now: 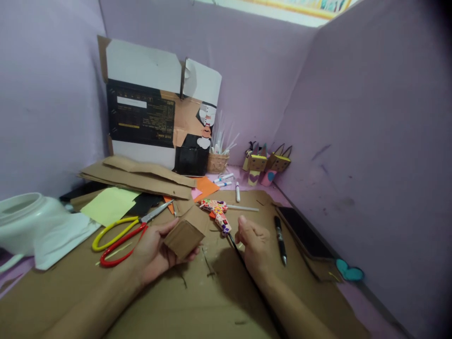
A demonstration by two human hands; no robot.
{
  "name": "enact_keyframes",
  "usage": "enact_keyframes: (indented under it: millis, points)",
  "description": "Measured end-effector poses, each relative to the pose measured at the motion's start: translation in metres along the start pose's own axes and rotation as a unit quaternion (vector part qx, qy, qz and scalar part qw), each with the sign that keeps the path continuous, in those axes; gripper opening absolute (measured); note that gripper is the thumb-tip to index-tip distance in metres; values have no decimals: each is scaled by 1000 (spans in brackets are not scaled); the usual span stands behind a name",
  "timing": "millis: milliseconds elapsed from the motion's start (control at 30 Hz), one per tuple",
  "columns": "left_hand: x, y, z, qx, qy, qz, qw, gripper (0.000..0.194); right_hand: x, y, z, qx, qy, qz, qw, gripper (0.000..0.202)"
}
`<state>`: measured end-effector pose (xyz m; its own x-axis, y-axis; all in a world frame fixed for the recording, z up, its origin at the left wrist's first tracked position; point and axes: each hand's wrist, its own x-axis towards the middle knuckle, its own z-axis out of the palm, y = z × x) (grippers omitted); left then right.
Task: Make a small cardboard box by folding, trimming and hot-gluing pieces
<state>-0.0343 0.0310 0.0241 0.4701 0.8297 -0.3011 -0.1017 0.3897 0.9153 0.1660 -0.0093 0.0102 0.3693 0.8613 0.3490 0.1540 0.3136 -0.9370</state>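
A small cardboard box (186, 233) rests in my left hand (160, 252), with the thumb on its upper side and the fingers underneath. My right hand (254, 245) is curled into a loose fist beside the black cord, and nothing shows in it. Between and beyond the hands lies a flower-patterned hot glue gun (219, 214) with a glue stick (243, 207) out of its back end. Scissors (123, 238) with one yellow and one red handle lie left of the left hand, partly behind it. To the right of the right hand is a black pen (280, 241).
A cardboard sheet (169, 310) covers the table. Cardboard strips (141, 176), yellow paper (111, 205) and a white container (24, 226) are at left. Behind stand an unfolded box (141, 113), a basket (218, 162) and cardboard figures (257, 165). A phone (307, 233) lies along the right wall.
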Motion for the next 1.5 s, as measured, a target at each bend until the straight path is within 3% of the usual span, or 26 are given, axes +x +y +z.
enact_keyframes:
  millis: [67, 133, 200, 267, 333, 433, 500, 567, 667, 733, 867, 967, 1100, 1267, 1500]
  points:
    - [-1, 0, 2, -49, -7, -52, 997, 47, 1, 1, 1, 22, -20, -11, 999, 37]
    - [-1, 1, 4, -103, -3, -88, 991, 44, 0, 3, 3, 64, -82, -36, 994, 23]
    - [-2, 0, 6, -138, 2, -105, 985, 41, -1, 6, 5, 91, -159, -46, 982, 52]
    - [-2, -2, 8, -151, -3, -119, 981, 38, -3, 8, 8, 97, -211, -32, 972, 67]
    - [-2, -5, 10, -149, -25, -136, 979, 38, -6, 10, 11, 107, -234, -2, 966, 72]
    - [-2, -10, 14, -124, -84, -162, 975, 45, -7, 10, 14, 142, -257, 65, 954, 63]
    - [-2, -11, 19, -90, -101, -169, 976, 48, -6, 10, 14, 169, -254, 105, 947, 57]
    - [-2, -9, 22, -67, -59, -151, 984, 46, -5, 10, 12, 196, -241, 132, 941, 54]
    - [-5, -5, 24, -95, 22, -38, 995, 42, -3, 11, 10, 228, -243, 159, 929, 53]
    - [-7, -5, 21, -120, 6, 18, 993, 47, -1, 14, 10, 233, -243, 162, 928, 52]
    - [-9, -13, 16, -88, -57, 29, 994, 76, -1, 18, 14, 219, -216, 137, 942, 45]
    - [-5, -20, 17, -25, -26, 57, 998, 80, -4, 17, 17, 195, -202, 115, 953, 49]
    - [-2, -22, 18, 56, 4, 80, 995, 85, -9, 12, 19, 147, -233, 122, 953, 67]
    - [-6, -15, 16, 62, -5, 77, 995, 66, -10, 3, 19, 120, -230, 155, 953, 72]
    - [-7, -11, 25, 50, 62, 61, 995, 51, -10, -2, 20, 82, -230, 181, 953, 69]
